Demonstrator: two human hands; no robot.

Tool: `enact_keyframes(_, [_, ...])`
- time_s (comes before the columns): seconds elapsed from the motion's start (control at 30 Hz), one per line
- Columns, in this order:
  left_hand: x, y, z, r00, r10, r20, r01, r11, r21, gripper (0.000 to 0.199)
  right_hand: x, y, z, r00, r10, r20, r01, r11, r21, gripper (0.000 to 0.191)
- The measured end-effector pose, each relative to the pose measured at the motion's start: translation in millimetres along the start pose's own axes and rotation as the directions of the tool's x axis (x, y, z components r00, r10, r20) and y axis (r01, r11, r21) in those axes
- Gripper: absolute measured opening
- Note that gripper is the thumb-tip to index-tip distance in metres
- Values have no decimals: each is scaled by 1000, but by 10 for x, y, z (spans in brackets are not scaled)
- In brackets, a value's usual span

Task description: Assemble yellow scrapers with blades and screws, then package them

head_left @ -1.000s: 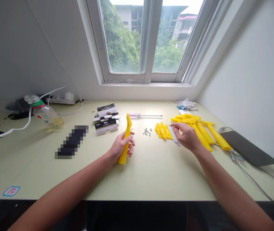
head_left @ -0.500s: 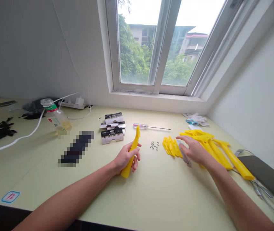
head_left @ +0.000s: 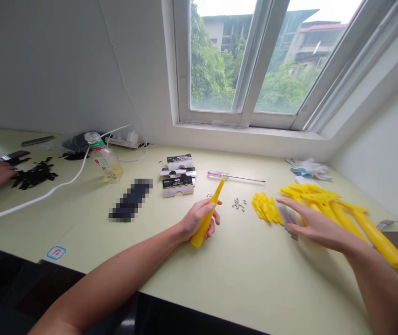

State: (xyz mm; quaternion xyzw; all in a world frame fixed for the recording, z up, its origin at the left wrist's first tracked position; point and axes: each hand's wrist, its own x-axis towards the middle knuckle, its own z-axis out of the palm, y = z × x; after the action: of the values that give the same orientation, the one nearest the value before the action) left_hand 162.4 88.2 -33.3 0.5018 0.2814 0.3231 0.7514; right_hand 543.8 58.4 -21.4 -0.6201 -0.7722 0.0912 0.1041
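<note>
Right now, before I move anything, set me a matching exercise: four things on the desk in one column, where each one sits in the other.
Things:
1. Long yellow plastic tool
2. Small silver screws
3. Purple-handled steel screwdriver
4. Clear plastic bottle with a green label

Places:
A. Left of the black-and-white card packs
B. Lying just right of those packs, behind the screws
C. Gripped in the person's left hand
D. Loose on the desk, between that hand and the heap of small yellow plastic pieces

Pairs: 1-C, 2-D, 3-B, 4-A
</note>
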Motion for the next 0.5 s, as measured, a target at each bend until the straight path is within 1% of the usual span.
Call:
enact_keyframes(0.17, [-19, -10, 50, 994, 8, -105, -10, 1000, -23, 39, -79, -204, -96, 993, 16, 115, -25, 996, 81, 72])
enact_keyframes(0.27, [-25, 2, 72, 990, -7, -138, 4, 1000, -24, 37, -61, -296, -122, 990, 55, 131, -67, 994, 84, 75])
enact_keyframes(0.4, [-45, 28, 102, 990, -18, -143, 15, 1000, -17, 36, -18, -296, -133, 993, 52, 108, -59, 996, 67, 77])
enact_keyframes(0.5, [-52, 35, 112, 988, -20, -153, 19, 1000, -11, 35, 24, -264, -144, 988, 74, 134, -79, 996, 31, 80])
